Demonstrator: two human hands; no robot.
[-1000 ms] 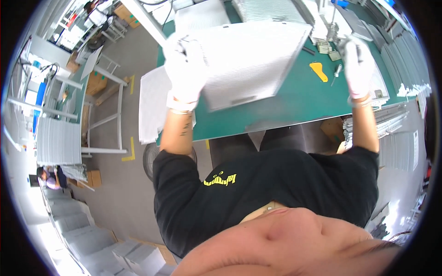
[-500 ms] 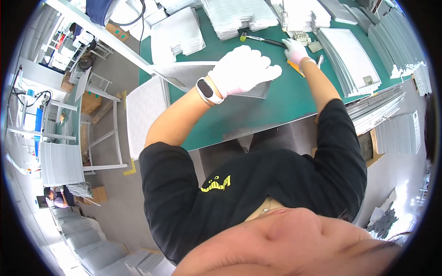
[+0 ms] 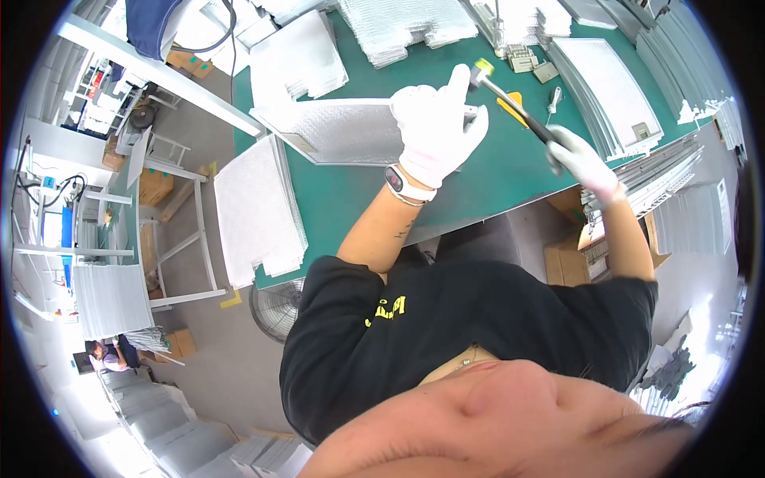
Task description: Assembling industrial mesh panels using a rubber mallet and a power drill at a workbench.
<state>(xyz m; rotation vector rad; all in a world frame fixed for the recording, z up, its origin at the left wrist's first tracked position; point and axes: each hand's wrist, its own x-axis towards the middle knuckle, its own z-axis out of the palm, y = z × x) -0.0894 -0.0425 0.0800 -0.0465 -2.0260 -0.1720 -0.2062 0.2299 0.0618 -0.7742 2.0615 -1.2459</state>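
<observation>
We seem to be lining up a tap, our right hand (image 3: 580, 158) closed round the hammer (image 3: 518, 109), our left hand (image 3: 432, 134) partly spread by the panel (image 3: 343, 131) tilted on the bench (image 3: 498, 187), its grip unclear, so the next move calls for careful aim.

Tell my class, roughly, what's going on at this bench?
A gloved person is at a green table. The right hand holds a hammer, whose head appears beside the left hand. That left hand is at a silver panel; its exact grip is hidden. Stacks of panels lie around.
</observation>
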